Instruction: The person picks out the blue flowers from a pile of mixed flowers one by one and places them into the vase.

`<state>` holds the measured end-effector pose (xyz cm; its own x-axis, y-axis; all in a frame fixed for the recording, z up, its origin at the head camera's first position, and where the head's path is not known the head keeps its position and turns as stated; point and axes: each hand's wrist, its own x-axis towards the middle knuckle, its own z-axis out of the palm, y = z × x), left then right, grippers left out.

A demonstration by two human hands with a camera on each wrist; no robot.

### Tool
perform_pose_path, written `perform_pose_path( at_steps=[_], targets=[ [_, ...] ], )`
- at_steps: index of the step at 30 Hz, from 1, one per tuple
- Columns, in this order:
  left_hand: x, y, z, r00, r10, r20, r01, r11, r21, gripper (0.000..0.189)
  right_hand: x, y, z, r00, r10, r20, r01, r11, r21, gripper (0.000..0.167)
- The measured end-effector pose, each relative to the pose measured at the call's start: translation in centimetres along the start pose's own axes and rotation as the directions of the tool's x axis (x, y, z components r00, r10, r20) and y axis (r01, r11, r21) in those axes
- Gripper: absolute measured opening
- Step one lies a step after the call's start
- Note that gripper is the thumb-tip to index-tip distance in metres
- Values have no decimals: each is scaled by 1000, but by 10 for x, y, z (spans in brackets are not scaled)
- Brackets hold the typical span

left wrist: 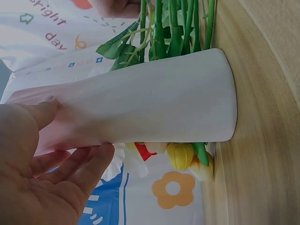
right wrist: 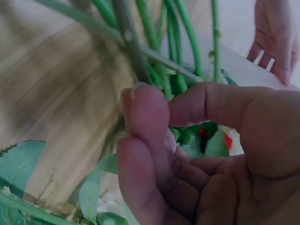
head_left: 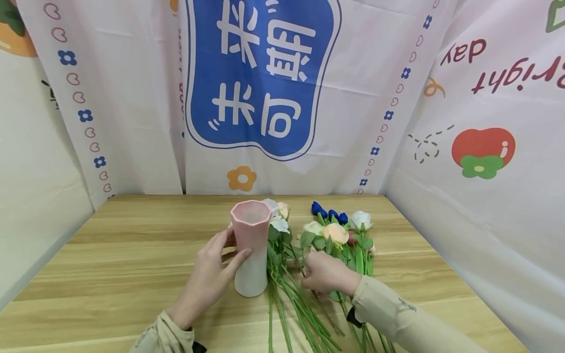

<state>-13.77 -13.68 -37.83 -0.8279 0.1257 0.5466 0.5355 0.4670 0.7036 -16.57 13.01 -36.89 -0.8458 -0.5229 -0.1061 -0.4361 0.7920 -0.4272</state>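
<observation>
A tall vase (head_left: 251,272), pink at the faceted rim and fading to white below, stands upright on the table. My left hand (head_left: 207,274) holds it near the top, thumb on the near side and fingers around its left. In the left wrist view the thumb and fingertips lie against the vase (left wrist: 154,98). To the right, my right hand (head_left: 328,272) is down among the artificial flowers. The right wrist view shows its thumb and fingers pinching a flower stem (right wrist: 127,40); the bloom of that stem is hidden.
Right of the vase lies a bunch of green stems (head_left: 304,314) with white flowers (head_left: 279,224) at its far end. Farther right are a peach rose (head_left: 336,233), a white rose (head_left: 361,219) and blue buds (head_left: 319,210). A printed cloth (head_left: 145,98) walls the wooden table (head_left: 132,274).
</observation>
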Motion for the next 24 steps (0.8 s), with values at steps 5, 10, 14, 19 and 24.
perform_pose_path(
  at_steps=[5,10,14,19,24],
  targets=[
    [0,0,-1,1000,8,-1,-8,1000,0,56,10,-2,5,999,10,37,-8,999,-37,50],
    [0,0,-1,1000,13,1,-13,1000,0,60,14,-4,8,1000,-20,19,20,999,-48,50],
    [0,-1,-1,1000,14,1,-14,1000,-3,62,14,-4,8,999,-41,2,41,998,-44,51],
    [0,0,-1,1000,8,3,-8,1000,-6,62,11,-1,6,998,-56,-13,56,998,15,54],
    [-1,0,0,1000,3,2,-3,1000,-13,61,10,2,2,999,-42,-17,43,998,47,55]
  ],
)
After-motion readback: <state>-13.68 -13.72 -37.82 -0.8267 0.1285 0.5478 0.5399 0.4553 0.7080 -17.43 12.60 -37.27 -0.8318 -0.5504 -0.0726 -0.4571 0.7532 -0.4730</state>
